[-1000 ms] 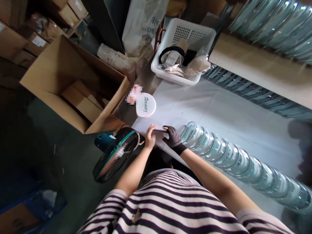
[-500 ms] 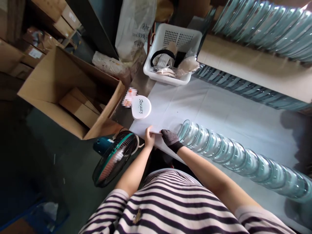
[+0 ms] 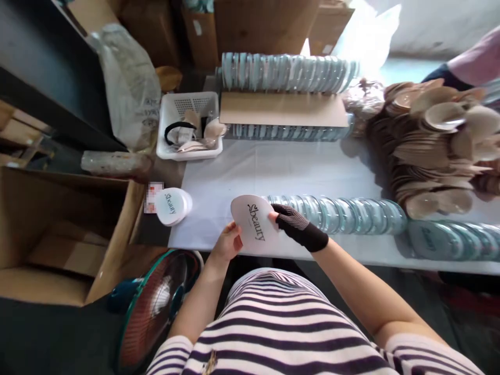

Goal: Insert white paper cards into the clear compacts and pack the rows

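Note:
Between my hands I hold a pale, rounded card (image 3: 255, 224) printed "Sbeauty", its face turned up toward me. My bare left hand (image 3: 228, 240) pinches its left edge. On the opposite edge, my right hand (image 3: 291, 221), in a dark glove with the fingertips bare, grips with thumb and fingers. Just beyond the right hand lies a row of nested clear plastic cups or shells (image 3: 344, 214) along the table. A stack of similar printed cards (image 3: 174, 207) sits to the left on the table's corner.
A white basket (image 3: 189, 152) of pads stands at the back left. Behind are more clear shells (image 3: 289, 73) around a cardboard strip (image 3: 283, 109). Beige cups (image 3: 422, 151) pile up at right. An open carton (image 3: 113, 260) and a fan (image 3: 152, 312) flank the table's left end.
My view has swung to the right. The card, seen edge-on before, is now raised and tilted so its print shows; both hands are still on it.

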`<action>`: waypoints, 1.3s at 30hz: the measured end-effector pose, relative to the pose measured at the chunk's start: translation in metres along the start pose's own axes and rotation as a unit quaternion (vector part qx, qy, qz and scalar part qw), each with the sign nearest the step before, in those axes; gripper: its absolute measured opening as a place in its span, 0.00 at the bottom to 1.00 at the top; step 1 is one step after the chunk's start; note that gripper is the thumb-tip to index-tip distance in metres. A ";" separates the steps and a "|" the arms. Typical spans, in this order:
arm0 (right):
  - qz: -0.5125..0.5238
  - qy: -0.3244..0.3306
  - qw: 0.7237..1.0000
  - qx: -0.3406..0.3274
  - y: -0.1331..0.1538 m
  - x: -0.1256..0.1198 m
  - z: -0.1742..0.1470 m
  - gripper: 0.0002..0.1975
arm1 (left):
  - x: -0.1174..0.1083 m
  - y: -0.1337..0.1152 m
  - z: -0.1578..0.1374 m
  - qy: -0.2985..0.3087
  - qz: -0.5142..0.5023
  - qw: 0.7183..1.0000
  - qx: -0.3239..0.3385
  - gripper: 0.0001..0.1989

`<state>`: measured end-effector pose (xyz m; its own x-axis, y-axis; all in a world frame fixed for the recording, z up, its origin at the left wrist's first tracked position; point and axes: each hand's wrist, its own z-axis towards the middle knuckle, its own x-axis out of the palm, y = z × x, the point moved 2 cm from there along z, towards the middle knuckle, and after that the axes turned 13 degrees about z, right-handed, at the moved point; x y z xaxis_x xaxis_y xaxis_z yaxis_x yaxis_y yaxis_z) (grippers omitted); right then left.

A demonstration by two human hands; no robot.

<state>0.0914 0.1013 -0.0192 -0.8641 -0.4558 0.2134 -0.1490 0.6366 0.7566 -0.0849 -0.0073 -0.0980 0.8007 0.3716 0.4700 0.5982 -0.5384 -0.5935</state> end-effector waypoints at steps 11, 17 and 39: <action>0.140 -0.027 0.989 0.037 -0.028 -0.178 -0.113 0.25 | 0.179 0.044 0.013 0.107 0.210 0.972 -0.013 0.23; 0.184 0.024 0.982 0.045 -0.054 -0.264 -0.158 0.27 | 0.259 0.086 0.027 0.175 0.240 0.952 -0.078 0.26; 0.273 -0.172 0.946 -0.019 -0.068 -0.331 -0.198 0.34 | 0.337 0.126 0.057 0.176 0.223 0.953 -0.102 0.29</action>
<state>0.4826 0.0862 -0.0190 -0.9134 0.1689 0.3703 0.3773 0.6928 0.6145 0.2619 0.0935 -0.0517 0.8919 -0.1868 0.4119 0.1533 -0.7321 -0.6638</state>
